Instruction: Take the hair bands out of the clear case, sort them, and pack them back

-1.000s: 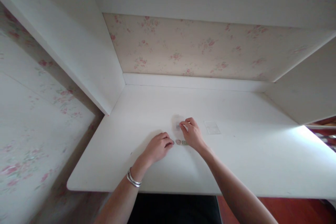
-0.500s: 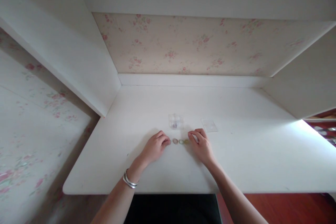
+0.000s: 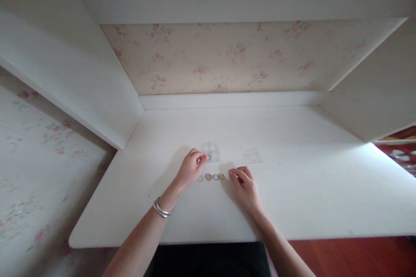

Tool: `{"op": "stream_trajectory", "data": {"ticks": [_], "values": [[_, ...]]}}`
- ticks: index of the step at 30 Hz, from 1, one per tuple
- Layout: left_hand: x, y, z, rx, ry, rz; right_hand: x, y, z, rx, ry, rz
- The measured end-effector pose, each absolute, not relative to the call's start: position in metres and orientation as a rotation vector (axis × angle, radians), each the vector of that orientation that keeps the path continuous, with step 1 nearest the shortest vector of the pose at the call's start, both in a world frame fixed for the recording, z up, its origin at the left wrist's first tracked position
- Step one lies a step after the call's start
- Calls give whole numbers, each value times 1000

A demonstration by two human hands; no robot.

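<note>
White desk (image 3: 292, 190) in alcove; floral wallpaper (image 3: 221, 58) behind; rings (image 3: 211, 177) mid-desk.

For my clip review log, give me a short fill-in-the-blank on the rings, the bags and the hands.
1. The rings on the desk number ____.
2. The rings lie in a ____.
3. The bag is touched by the ____ hand.
4. The bracelets sit on the ____ wrist.

Missing words: four; row; left; left

One head-worn camera looks forward and steeply down, close over the white desk (image 3: 292, 190).
</note>
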State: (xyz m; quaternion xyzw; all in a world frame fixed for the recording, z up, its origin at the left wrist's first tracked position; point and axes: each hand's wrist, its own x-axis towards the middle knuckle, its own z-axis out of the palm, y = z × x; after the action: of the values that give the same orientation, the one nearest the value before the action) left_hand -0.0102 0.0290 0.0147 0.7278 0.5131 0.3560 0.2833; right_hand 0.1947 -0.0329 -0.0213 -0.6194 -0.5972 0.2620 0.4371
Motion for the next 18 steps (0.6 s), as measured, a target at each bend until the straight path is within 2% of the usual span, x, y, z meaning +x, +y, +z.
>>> {"op": "stream_trajectory", "data": {"ticks": [6, 12, 18], "values": [[0, 47, 1, 1985, 1436, 933, 198, -35, -21, -1530, -1478, 642], [-21, 34, 5, 1813, 1534, 1058, 196, -36, -16, -1529, -1533, 699], [-48, 15, 0, 1614, 1569, 1021, 166, -48, 9, -1446, -1966, 563]]}}
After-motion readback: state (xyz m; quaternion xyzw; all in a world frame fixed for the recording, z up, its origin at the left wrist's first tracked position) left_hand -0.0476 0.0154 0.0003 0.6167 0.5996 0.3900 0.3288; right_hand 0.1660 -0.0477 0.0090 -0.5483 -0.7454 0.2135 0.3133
